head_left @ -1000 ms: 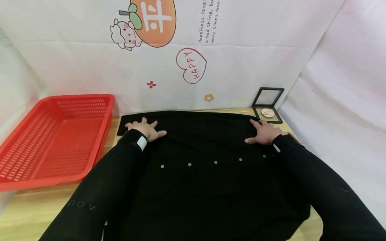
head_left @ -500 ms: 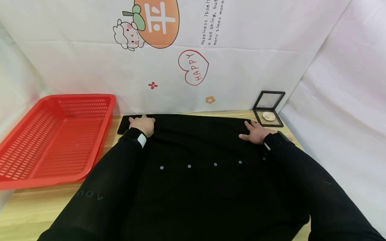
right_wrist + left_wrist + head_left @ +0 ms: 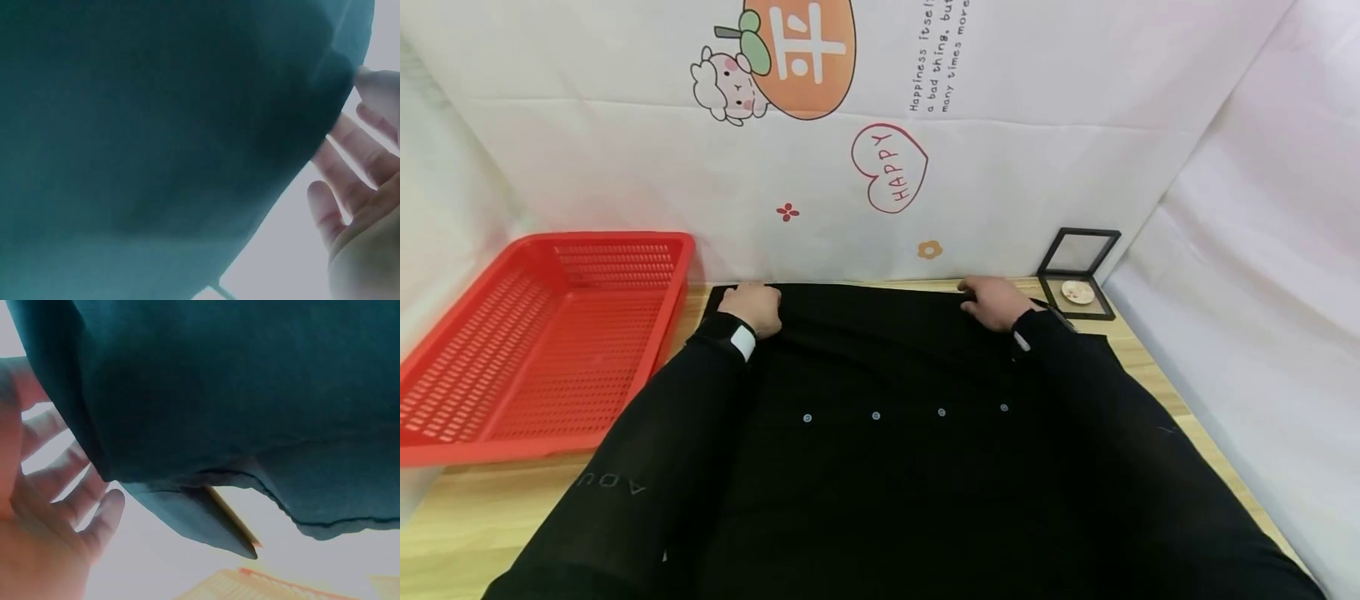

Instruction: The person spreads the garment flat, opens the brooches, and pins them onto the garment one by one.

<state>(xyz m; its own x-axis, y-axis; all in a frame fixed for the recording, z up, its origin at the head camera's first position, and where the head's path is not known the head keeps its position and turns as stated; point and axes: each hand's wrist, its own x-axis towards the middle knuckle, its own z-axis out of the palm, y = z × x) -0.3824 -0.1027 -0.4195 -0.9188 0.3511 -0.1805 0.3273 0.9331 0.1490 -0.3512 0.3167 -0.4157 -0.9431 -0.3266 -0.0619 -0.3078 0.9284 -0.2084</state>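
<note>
A black shirt [image 3: 880,492] with a row of small buttons is spread over the table, its far edge near the back curtain. At the far left of that edge, my left hand [image 3: 751,307] grips the cloth, its fingers curled down out of sight in the head view. Farther right, my right hand [image 3: 996,302] pinches the same edge. In the left wrist view the shirt's fabric [image 3: 219,394] hangs over part of my fingers [image 3: 103,522]. The right wrist view has the cloth [image 3: 156,156] meeting my thumb, while other fingers [image 3: 353,187] extend partly behind it.
A red plastic basket [image 3: 681,308] stands at the left of the wooden table [image 3: 497,508]. A small black-framed case [image 3: 1078,315] with a pale round disc stands open at the back right. White curtains [image 3: 1000,183] enclose the back and sides.
My right hand has moved left along the shirt's far edge, its spread fingers closing on the cloth. My left hand's spread fingers have curled over the edge.
</note>
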